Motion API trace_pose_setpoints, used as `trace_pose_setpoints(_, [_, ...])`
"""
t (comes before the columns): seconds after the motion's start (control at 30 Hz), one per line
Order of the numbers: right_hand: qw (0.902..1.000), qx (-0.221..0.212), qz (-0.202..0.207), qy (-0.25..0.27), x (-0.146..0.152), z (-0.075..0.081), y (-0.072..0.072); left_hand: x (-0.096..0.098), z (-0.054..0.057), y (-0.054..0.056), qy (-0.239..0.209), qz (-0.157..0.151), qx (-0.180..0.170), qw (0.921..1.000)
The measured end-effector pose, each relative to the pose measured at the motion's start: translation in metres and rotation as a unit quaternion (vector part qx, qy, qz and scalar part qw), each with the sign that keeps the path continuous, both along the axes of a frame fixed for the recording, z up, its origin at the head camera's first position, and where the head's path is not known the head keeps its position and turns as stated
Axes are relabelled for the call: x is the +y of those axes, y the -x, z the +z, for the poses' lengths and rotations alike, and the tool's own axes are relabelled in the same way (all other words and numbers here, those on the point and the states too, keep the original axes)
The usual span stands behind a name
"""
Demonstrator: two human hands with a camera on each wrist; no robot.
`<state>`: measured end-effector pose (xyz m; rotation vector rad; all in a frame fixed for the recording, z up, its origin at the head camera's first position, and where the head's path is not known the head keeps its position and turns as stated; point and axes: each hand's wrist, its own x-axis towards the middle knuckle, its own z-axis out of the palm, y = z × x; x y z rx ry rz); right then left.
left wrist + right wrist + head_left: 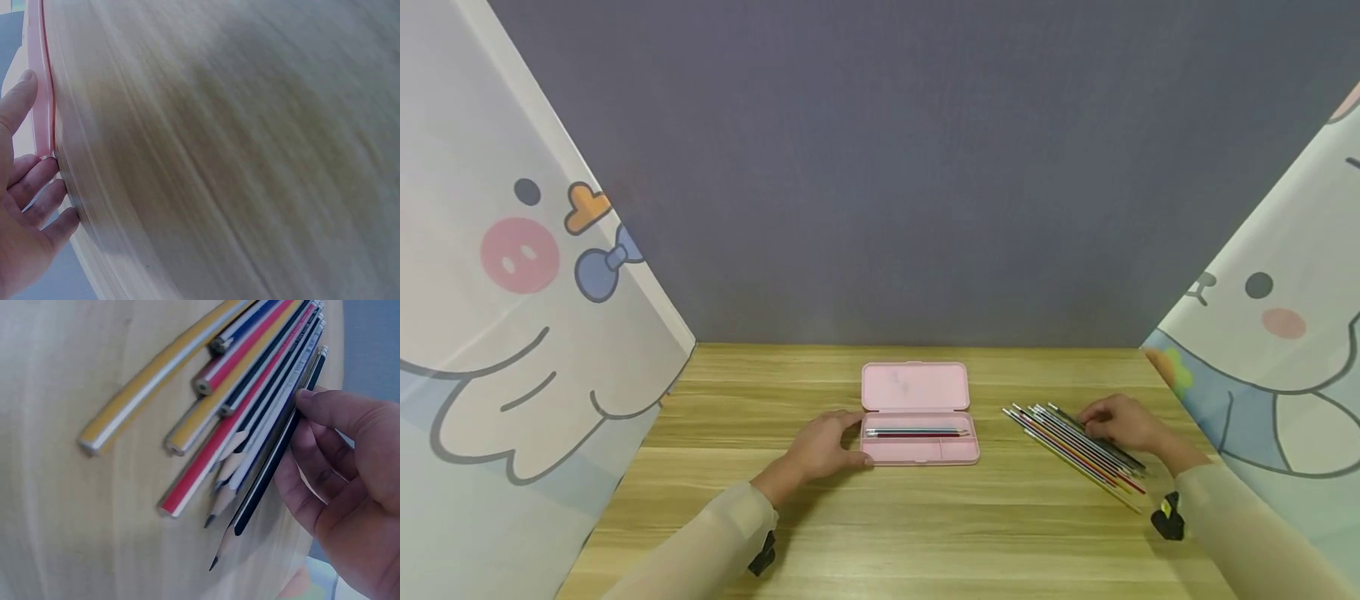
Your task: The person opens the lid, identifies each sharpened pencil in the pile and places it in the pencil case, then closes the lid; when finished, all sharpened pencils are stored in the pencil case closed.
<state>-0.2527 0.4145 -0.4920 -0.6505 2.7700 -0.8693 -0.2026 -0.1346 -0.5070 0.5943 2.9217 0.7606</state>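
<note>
An unlatched pink pencil case (901,452) lies on the table in the head view, its lid (914,387) tipped back. A few pencils (917,432) rest in its long rear compartment. My left hand (816,447) touches the case's left end, thumb near the front corner and fingers along the side. To the right of the case, several loose pencils (1067,443) lie slantwise in a bunch. My right hand (344,462) pinches a black pencil (270,469) at the bunch's outer edge, thumb on top. Its sharpened tip points toward the table's front.
A wood-grain table (940,533) carries everything. Behind it stands a dark grey panel (917,183). Cartoon-printed white panels rise at the left (467,333) and right (1285,358), the right one close to my right forearm.
</note>
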Motion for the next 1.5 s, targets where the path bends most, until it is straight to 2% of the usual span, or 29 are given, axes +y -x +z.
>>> trace_pose_setpoints(0.23, [0.9998,0.012,0.017,-0.003,-0.013,0.020,0.008,0.001,0.002,0.001,0.000,-0.003,0.005,1.0000])
trace_pose_setpoints(0.47, [0.9992,0.015,0.029,-0.021,-0.053,0.051,0.019,0.002,0.003,0.001,0.007,-0.015,0.004,0.9999])
trace_pose_setpoints(0.57, [0.9985,0.004,0.054,-0.013,-0.076,0.062,0.022,0.001,0.002,0.003,0.004,-0.022,0.002,0.9998])
trace_pose_setpoints(0.7, [0.9944,-0.002,0.106,0.005,-0.109,0.070,0.025,0.000,-0.001,0.006,0.001,-0.027,0.001,0.9996])
trace_pose_setpoints(0.87, [0.9874,-0.009,0.157,0.012,-0.151,0.071,0.028,-0.002,-0.002,0.009,0.000,-0.035,0.003,0.9994])
trace_pose_setpoints(1.23, [0.9751,-0.019,0.220,0.024,-0.234,0.056,0.033,-0.001,-0.002,0.011,-0.008,-0.031,-0.010,0.9995])
trace_pose_setpoints(1.43, [0.9729,-0.041,0.226,0.024,-0.259,0.043,0.034,-0.001,0.000,0.011,-0.018,-0.028,-0.018,0.9993])
trace_pose_setpoints(1.5, [0.9744,-0.056,0.217,0.016,-0.264,0.038,0.033,-0.001,0.000,0.012,-0.019,-0.029,-0.020,0.9992])
